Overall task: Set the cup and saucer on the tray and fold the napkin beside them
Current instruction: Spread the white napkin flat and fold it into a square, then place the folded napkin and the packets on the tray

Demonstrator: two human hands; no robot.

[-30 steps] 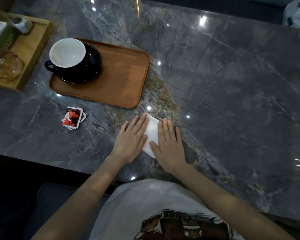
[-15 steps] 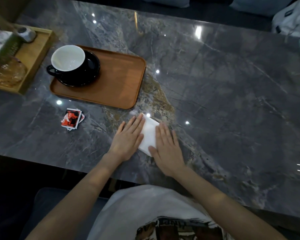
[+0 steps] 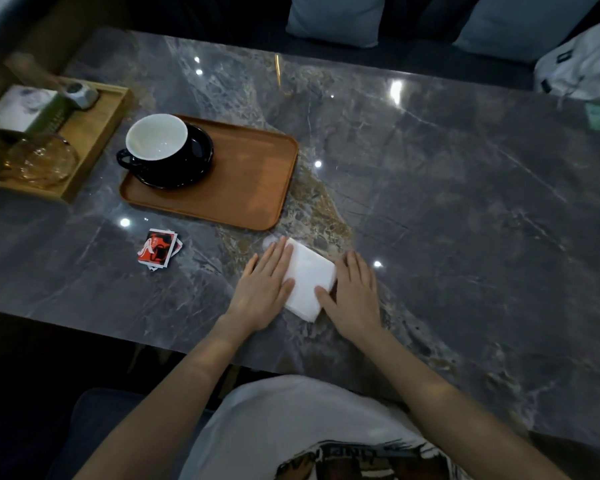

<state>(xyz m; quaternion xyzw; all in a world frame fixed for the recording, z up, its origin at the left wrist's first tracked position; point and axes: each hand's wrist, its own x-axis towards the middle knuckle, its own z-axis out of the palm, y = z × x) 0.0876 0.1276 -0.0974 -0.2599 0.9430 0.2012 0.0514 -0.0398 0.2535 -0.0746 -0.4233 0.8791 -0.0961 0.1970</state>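
Napkin (image 3: 307, 278), folded, lies on the table (image 3: 465, 202) just in front of the tray (image 3: 250, 188) bearing cup (image 3: 156, 142) and saucer (image 3: 201, 157), pressed by the flat, straight-fingered left hand (image 3: 264, 289) and right hand (image 3: 355, 296); creasing appears underway, placement beside the cup next.

Café-like seating: marble table (image 3: 430, 188), cushioned bench (image 3: 413, 50).

My left hand (image 3: 263, 288) and right hand (image 3: 353, 293) are bare, with no rings, watch or bracelet on them, and my forearms are uncovered with no sleeve showing. I wear a pale grey T-shirt (image 3: 291, 420) with a printed graphic on the chest in black, rust red and white, with dark lettering above it
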